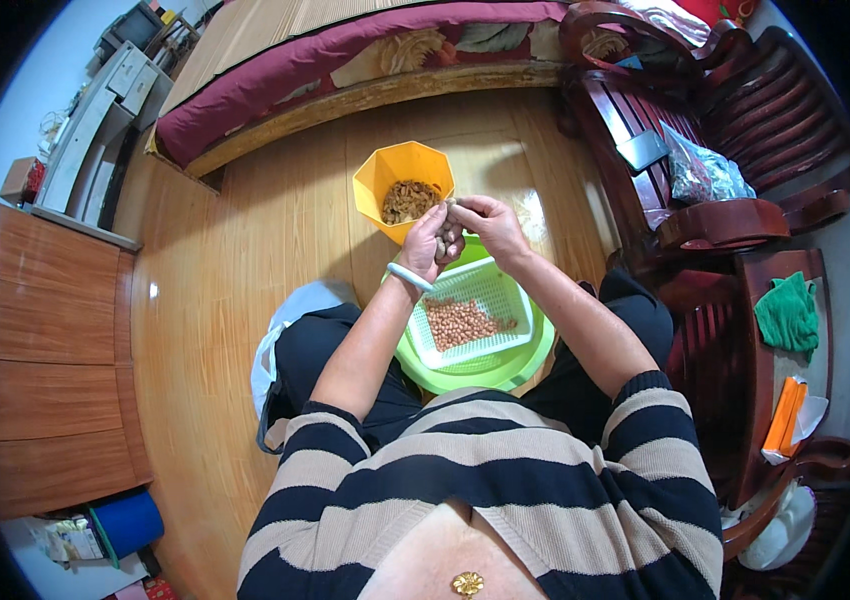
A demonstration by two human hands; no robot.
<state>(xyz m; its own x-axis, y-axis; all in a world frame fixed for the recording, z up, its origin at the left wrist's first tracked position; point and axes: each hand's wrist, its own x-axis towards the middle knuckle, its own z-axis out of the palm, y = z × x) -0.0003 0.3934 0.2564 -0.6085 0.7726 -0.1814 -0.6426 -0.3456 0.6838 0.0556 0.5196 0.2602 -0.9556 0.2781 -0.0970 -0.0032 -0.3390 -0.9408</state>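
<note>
Several unshelled peanuts (448,234) lie in the palm of my left hand (427,242), its fingers curled round them. My right hand (493,225) is closed in a pinch at the left fingertips, on what looks like one peanut in its shell. Just below both hands sits a white plastic basket (511,298) with reddish-pink peanut kernels (460,326) in it. It rests on a light green basin (485,380) between my knees. Beyond my left hand stands a yellow bin (373,182), part filled with broken brown shells (409,202).
A white plastic bag (290,315) is beside my left leg. On the right are a dark red wooden bench (725,225) with a clear bag (700,170), and a side table holding a green cloth (787,315). A bed (365,70) spans the far side; wooden cabinets (40,320) line the left.
</note>
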